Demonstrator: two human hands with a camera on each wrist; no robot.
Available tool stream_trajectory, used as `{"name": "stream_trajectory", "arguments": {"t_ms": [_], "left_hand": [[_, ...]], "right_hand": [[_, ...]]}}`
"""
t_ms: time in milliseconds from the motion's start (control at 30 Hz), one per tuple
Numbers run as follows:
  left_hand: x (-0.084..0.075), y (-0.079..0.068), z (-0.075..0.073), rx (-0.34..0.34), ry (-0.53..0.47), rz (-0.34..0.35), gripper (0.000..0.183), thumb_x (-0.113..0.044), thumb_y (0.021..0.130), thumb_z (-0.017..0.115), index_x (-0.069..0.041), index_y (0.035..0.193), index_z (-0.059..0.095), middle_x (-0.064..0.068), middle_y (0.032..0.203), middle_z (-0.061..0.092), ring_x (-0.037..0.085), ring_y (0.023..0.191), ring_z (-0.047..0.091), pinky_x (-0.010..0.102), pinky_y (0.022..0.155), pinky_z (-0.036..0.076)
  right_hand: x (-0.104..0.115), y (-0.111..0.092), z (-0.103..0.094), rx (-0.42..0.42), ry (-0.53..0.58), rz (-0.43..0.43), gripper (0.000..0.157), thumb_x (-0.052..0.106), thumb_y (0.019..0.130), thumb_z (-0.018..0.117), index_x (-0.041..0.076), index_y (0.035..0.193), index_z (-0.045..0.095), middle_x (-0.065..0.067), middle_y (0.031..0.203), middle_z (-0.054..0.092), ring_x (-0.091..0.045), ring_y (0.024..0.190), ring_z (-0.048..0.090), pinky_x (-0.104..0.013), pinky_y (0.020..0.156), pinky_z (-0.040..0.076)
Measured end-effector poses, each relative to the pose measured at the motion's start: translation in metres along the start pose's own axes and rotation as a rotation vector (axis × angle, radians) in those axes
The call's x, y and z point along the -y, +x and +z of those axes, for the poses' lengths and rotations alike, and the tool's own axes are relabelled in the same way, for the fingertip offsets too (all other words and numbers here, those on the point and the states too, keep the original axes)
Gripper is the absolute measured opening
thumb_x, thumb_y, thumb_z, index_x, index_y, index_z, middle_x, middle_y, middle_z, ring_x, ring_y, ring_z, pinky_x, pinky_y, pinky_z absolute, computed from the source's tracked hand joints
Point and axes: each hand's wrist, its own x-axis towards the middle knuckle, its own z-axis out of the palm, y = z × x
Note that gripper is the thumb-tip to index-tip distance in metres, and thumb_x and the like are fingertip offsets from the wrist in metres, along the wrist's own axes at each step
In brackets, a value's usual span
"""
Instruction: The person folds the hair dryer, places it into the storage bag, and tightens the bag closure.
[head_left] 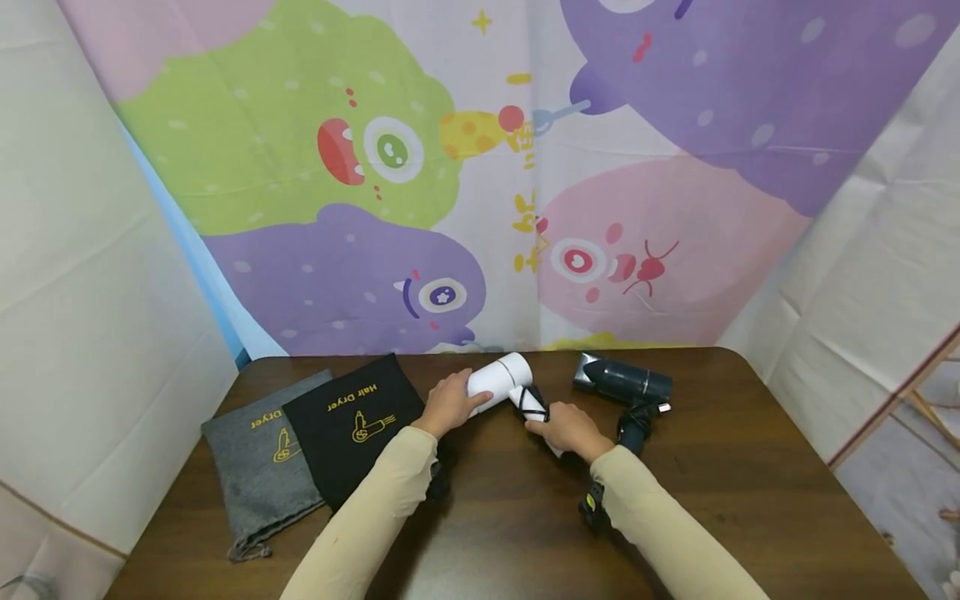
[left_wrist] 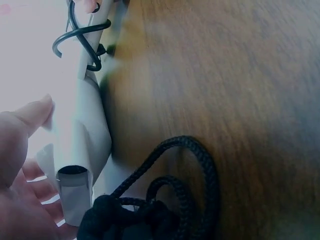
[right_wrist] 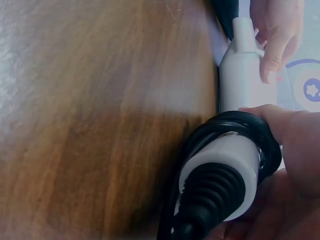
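A white hair dryer (head_left: 504, 382) lies at the far middle of the table with both hands on it. My left hand (head_left: 452, 404) grips the barrel near its nozzle end, thumb along one side and fingers round the other in the left wrist view. The handle, wound with a black cord (right_wrist: 235, 120), is held by my right hand (head_left: 572, 429). At the handle's end a ribbed black cord sleeve (right_wrist: 212, 192) shows in the right wrist view. Just left of my left hand lies a black drawstring pouch (head_left: 341, 446) printed "Hair Dryer"; its black string (left_wrist: 187, 140) shows in the left wrist view.
A dark hair dryer (head_left: 617, 379) with a bundled cord (head_left: 637, 417) lies to the right of my right hand. Partly under the black pouch is a grey drawstring pouch (head_left: 262, 475). A cartoon-printed curtain (head_left: 510, 292) hangs behind the brown table (head_left: 510, 533).
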Motion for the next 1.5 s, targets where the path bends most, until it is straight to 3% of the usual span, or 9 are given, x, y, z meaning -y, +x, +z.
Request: {"name": "stream_trajectory", "arguments": {"t_ms": [300,567,767,1067,1233,1500], "left_hand": [[-0.003,0.003,-0.004,0.02,-0.042,-0.022,0.063,-0.041,0.086,0.071,-0.001,0.132,0.056,0.02,0.123,0.065,0.036,0.108,0.063,0.05,0.092,0.049],[-0.002,-0.003,-0.004,0.048,-0.071,-0.074,0.063,-0.045,0.087,0.069,-0.001,0.13,0.057,0.019,0.122,0.066,0.034,0.107,0.063,0.047,0.092,0.05],[-0.005,-0.006,-0.005,0.041,-0.072,-0.067,0.062,-0.044,0.089,0.067,0.0,0.131,0.056,0.019,0.124,0.065,0.035,0.108,0.063,0.048,0.092,0.049],[-0.013,-0.018,-0.012,-0.076,-0.119,-0.074,0.063,-0.046,0.084,0.072,-0.003,0.128,0.06,0.019,0.121,0.067,0.037,0.104,0.065,0.049,0.088,0.05],[-0.017,-0.024,-0.015,-0.135,-0.137,-0.066,0.063,-0.045,0.081,0.074,-0.002,0.126,0.062,0.018,0.118,0.068,0.037,0.101,0.066,0.049,0.086,0.05],[-0.023,-0.037,-0.022,-0.174,-0.167,-0.051,0.062,-0.044,0.081,0.075,-0.003,0.126,0.061,0.017,0.119,0.068,0.035,0.102,0.065,0.048,0.087,0.051]], "right_hand": [[-0.006,0.003,-0.003,0.009,0.09,0.014,0.049,0.041,0.086,0.07,-0.005,0.101,0.065,-0.014,0.088,0.064,-0.021,0.074,0.057,-0.033,0.066,0.049],[-0.006,-0.004,-0.007,-0.076,0.226,0.029,0.037,0.036,0.083,0.072,-0.001,0.081,0.068,-0.011,0.08,0.065,-0.021,0.069,0.056,-0.032,0.064,0.047],[-0.005,-0.009,-0.009,-0.075,0.357,0.068,0.036,0.032,0.081,0.074,-0.003,0.087,0.069,-0.012,0.086,0.066,-0.02,0.073,0.057,-0.031,0.066,0.048],[-0.004,-0.016,-0.014,-0.069,0.514,0.06,0.043,0.028,0.084,0.072,-0.005,0.111,0.065,-0.015,0.091,0.066,-0.02,0.068,0.061,-0.03,0.054,0.051],[-0.003,-0.023,-0.016,-0.117,0.483,0.032,0.038,0.031,0.085,0.072,-0.003,0.101,0.068,-0.012,0.084,0.067,-0.018,0.066,0.059,-0.028,0.055,0.047],[-0.002,-0.035,-0.018,-0.171,0.497,0.007,0.036,0.033,0.084,0.072,-0.001,0.094,0.068,-0.01,0.078,0.066,-0.016,0.06,0.057,-0.027,0.051,0.047]]}}
